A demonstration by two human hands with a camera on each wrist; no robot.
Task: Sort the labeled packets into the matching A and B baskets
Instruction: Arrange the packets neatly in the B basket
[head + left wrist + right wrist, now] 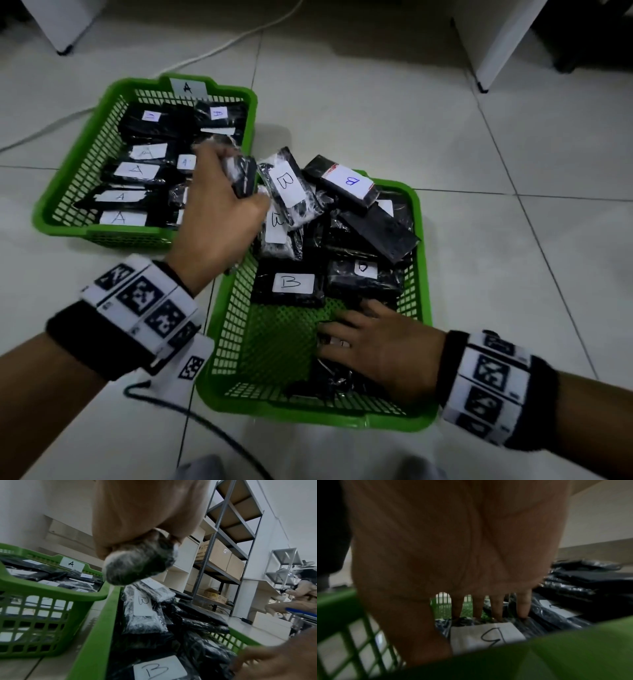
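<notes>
**Desk:** What are the hands doing?

**Photographer:** The left hand [219,202], at frame centre, has its fingers curled round a black packet [243,174], held above the gap between two green baskets. Its label is not legible; in the left wrist view the packet [139,563] is a blur under the palm. The right hand [373,346], lower right, lies inside the B basket [236,329] with fingers spread, their tips on a black packet on the mesh floor [329,377]. In the right wrist view the fingertips [498,615] rest on its wrapping just beyond a white label. Whether the thumb grips it I cannot tell.

**Desk:** And the baskets?

**Photographer:** The A basket [61,192], upper left, carries an "A" tag [187,88] on its far rim and holds black packets with white A labels. The B basket, centre to lower right, holds a heap of B-labelled packets at its far end, two leaning over the rim. Both stand on a white tiled floor [479,154]. A white cable [219,48] runs across the upper left; a dark cable [212,428] at lower centre.
</notes>
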